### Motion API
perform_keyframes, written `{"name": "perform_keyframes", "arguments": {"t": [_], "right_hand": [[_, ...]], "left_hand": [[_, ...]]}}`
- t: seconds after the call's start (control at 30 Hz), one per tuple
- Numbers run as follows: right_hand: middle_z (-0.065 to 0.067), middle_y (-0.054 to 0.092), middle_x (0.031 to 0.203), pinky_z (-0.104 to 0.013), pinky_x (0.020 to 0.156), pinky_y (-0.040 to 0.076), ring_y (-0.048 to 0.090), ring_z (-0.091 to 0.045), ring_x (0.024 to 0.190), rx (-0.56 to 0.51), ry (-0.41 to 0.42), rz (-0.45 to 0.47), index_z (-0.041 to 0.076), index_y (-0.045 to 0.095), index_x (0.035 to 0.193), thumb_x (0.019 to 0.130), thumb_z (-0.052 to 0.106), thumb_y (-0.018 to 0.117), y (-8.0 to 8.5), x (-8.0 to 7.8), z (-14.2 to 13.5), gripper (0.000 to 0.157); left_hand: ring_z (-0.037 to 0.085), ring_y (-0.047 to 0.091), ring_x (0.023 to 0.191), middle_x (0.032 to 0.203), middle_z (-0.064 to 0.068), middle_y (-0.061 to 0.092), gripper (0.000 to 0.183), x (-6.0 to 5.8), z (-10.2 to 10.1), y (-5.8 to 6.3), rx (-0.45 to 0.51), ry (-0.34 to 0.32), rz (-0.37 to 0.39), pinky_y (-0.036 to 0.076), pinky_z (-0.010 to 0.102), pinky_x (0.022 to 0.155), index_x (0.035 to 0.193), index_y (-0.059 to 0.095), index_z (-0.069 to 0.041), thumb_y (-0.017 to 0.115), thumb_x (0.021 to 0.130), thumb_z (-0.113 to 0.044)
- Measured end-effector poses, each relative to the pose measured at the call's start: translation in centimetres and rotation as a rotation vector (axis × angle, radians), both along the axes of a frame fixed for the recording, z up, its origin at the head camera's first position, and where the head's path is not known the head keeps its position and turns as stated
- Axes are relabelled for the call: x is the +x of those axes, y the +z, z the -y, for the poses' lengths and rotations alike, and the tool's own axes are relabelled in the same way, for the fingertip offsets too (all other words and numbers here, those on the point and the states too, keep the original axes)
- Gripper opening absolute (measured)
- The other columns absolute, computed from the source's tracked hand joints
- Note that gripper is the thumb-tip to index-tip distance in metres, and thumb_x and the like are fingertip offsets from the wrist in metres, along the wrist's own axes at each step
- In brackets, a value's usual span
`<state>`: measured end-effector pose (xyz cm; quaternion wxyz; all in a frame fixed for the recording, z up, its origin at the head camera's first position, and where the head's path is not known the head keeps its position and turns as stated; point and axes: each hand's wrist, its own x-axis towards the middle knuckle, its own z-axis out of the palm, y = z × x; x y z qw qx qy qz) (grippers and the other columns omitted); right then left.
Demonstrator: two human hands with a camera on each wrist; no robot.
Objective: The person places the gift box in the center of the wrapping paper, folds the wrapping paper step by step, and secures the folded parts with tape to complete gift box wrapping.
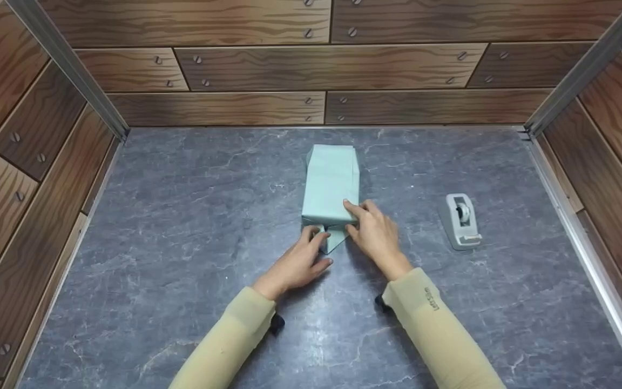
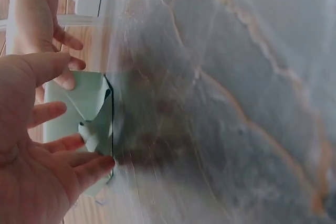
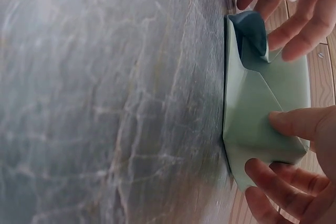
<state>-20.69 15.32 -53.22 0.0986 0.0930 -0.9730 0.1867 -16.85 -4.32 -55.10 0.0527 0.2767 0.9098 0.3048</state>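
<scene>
A box wrapped in mint-green paper (image 1: 330,181) lies on the grey marbled table, its near end bearing partly folded paper. A pointed paper flap (image 1: 336,237) sticks out toward the person. My left hand (image 1: 297,262) has its fingers extended against the left part of that end, the thumb held apart. In the right wrist view, a curled paper fold (image 3: 252,32) sits beside the left fingertips. My right hand (image 1: 377,233) holds the near right corner of the box. Its thumb (image 3: 289,123) presses the end face, while the other fingers bend along the right side.
A grey tape dispenser (image 1: 461,221) with a roll of tape stands to the right of the box. Wood-patterned walls (image 1: 322,67) enclose the table at the back and both sides. A metal rail (image 1: 592,259) runs along the right edge.
</scene>
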Motion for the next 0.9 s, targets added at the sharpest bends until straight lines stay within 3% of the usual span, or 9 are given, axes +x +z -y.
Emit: {"name": "perform_keyframes", "arguments": {"t": [0.13,0.3,0.63,0.9], "right_hand": [[0.000,0.053,0.100,-0.037,0.051,0.043,0.052,-0.021,0.062,-0.007,0.002,-0.004,0.030,0.053,0.128,0.076,0.023,0.074,0.0,0.0,-0.1,0.057],[0.000,0.053,0.101,-0.037,0.052,0.043,0.053,-0.022,0.064,-0.019,0.002,0.007,0.030,0.052,0.129,0.076,0.024,0.073,0.1,-0.1,-0.1,0.057],[0.000,0.053,0.100,-0.034,0.048,0.040,0.047,-0.017,0.056,-0.010,0.007,-0.014,0.031,0.052,0.129,0.076,0.023,0.074,-0.2,0.0,0.0,0.058],[-0.001,0.053,0.100,-0.038,0.051,0.042,0.050,-0.020,0.059,-0.014,0.009,-0.020,0.030,0.053,0.129,0.076,0.023,0.073,-0.2,0.0,-0.1,0.057]], "left_hand": [[0.016,0.054,0.095,0.121,0.007,0.041,0.041,-0.2,0.5,0.1,0.055,0.048,-0.041,0.047,0.030,0.081,0.125,0.046,-0.009,0.058,0.089,-0.023],[0.018,0.054,0.103,0.112,0.005,0.055,0.030,-0.7,1.0,0.2,0.056,0.081,-0.069,0.044,0.032,0.088,0.117,0.055,-0.006,0.055,0.090,-0.017],[0.022,0.042,0.122,0.131,0.010,0.047,0.036,-1.3,1.5,-0.3,-0.070,-0.045,-0.031,0.031,0.033,0.101,0.127,0.051,-0.002,0.049,0.092,-0.010],[0.024,0.039,0.124,0.133,0.013,0.045,0.039,-1.4,1.4,-0.6,-0.161,-0.110,-0.103,0.027,0.035,0.103,0.128,0.050,-0.002,0.051,0.092,-0.015]]}}
